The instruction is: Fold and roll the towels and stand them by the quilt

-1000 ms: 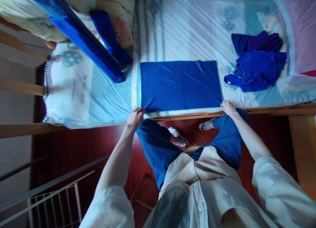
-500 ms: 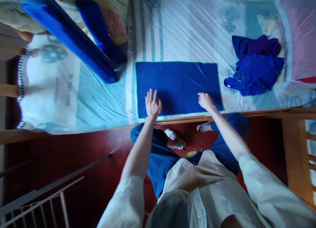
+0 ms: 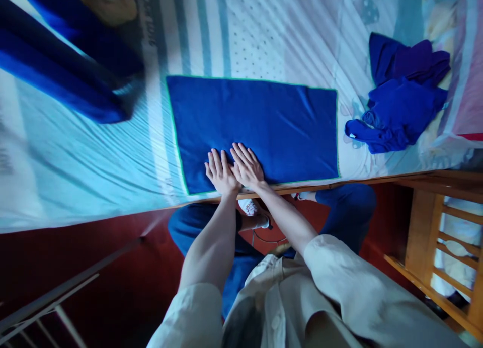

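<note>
A blue cloth (image 3: 256, 116) with a thin green edge is spread out on the bed near its front edge, with faint creases on its right part. My left hand (image 3: 222, 174) lies palm down on the lower left part of the cloth, fingers stretched and apart. Right beside it, my right hand (image 3: 247, 167) rests flat on the same cloth, fingers extended. The two hands touch near the thumbs, and neither holds anything.
Crumpled blue and purple clothes (image 3: 405, 104) lie on the bed sheet (image 3: 256, 51) at the right. Long blue padded pieces (image 3: 60, 81) lie at the upper left. A wooden bed rail (image 3: 422, 179) runs along the front, and a metal rack (image 3: 71, 287) stands at lower left.
My right hand has moved left across the cloth to beside my left hand, and its fingers have spread out. The view has come closer to the bed and shifted.
</note>
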`<state>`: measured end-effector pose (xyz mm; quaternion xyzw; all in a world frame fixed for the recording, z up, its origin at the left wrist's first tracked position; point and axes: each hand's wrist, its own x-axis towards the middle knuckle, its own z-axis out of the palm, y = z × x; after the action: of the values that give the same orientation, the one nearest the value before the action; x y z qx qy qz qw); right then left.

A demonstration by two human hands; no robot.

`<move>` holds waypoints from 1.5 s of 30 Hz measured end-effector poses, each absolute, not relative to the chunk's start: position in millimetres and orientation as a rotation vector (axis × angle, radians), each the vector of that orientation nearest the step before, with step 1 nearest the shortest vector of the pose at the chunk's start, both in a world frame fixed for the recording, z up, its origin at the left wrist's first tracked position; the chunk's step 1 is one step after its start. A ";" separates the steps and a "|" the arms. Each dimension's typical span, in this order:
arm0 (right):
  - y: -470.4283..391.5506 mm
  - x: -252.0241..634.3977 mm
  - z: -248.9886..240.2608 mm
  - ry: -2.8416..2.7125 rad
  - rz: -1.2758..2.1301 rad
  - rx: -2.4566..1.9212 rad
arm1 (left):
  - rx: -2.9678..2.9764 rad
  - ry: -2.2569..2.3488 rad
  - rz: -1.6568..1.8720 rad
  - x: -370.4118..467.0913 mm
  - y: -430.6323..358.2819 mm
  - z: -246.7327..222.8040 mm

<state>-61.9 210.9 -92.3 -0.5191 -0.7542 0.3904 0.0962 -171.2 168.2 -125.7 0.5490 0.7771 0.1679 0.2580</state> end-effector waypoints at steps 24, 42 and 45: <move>210.3 188.5 -112.4 -2.219 0.514 -2.163 | 1.529 2.248 0.409 -156.6 168.6 -105.7; 218.6 210.4 -112.7 -1.947 0.155 -2.426 | 1.444 2.128 0.719 -164.8 168.9 -127.6; 221.4 141.2 -119.3 -1.911 0.156 -2.362 | 1.451 2.125 0.722 -165.0 168.4 -128.3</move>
<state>141.2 221.4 -119.3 -0.7754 -0.6274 0.0511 0.0495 -165.0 168.4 -128.3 0.5280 0.7733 0.2629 0.2324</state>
